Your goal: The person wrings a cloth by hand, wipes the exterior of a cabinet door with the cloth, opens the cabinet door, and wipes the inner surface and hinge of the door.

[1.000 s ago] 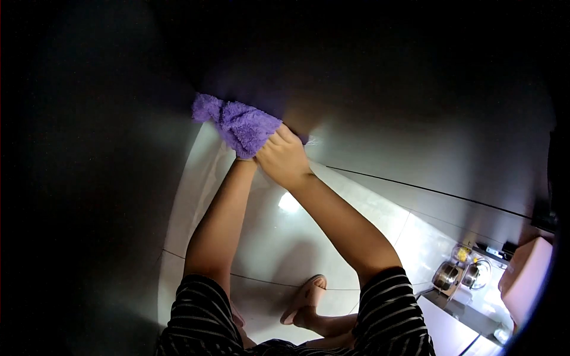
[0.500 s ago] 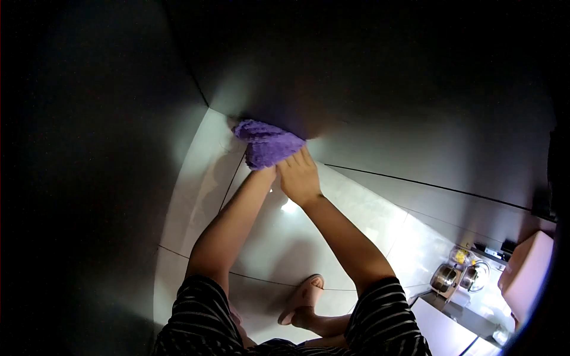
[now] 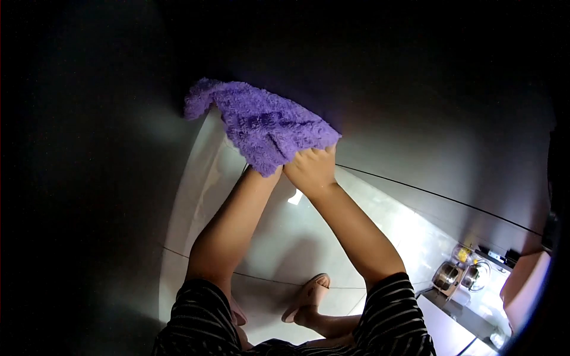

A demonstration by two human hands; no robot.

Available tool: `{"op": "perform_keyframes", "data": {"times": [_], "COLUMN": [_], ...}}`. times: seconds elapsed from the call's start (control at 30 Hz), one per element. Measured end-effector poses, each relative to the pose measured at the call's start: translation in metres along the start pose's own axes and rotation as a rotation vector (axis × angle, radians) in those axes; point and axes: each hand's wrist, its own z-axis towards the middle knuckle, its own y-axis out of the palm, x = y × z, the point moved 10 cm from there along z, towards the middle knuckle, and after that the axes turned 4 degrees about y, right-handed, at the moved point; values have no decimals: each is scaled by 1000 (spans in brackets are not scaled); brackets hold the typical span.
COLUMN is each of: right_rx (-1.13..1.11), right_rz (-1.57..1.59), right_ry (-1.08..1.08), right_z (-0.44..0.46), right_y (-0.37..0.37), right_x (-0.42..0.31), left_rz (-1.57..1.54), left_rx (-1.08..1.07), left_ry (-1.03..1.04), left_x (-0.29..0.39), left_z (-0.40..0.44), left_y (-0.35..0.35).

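Observation:
A fluffy purple cloth (image 3: 267,121) is spread wide against the dark panel in front of me, one corner reaching up to the left. My right hand (image 3: 312,168) is closed on its lower right edge, the fingers curled into the pile. The cloth covers my left hand, so its fingers are hidden; only the left forearm (image 3: 237,213) and wrist show, leading up under the lower edge. Both wrists are close together.
Dark glossy panels (image 3: 427,142) rise ahead and at the left. Pale floor tiles (image 3: 273,243) lie below, with my slippered foot (image 3: 306,299) on them. At the lower right, metal pots (image 3: 446,276) stand on a counter near a pink object (image 3: 525,285).
The cloth has gone from a small bunch to a wider spread, extending up and left. My right hand has shifted slightly right, still on its edge.

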Motion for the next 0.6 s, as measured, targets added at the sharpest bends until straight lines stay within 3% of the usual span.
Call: {"op": "perform_keyframes", "data": {"times": [0.13, 0.23, 0.4, 0.5, 0.6], "right_rx": [-239, -123, -197, -235, -143], "right_rz": [48, -23, 136, 227, 187], "right_ry": [-93, -195, -41, 92, 167], "right_z": [-21, -24, -31, -36, -40], "right_y": [43, 45, 38, 14, -27], "right_x": [-3, -14, -12, 1, 17], "left_rz": [13, -42, -186, -261, -140], "left_rx": [73, 125, 38, 115, -262], "left_ry": [-41, -98, -216, -433, -341], "left_x": [-22, -35, -42, -71, -46], "left_z": [12, 10, -5, -25, -40], "left_y": [-35, -56, -47, -27, 40]}}
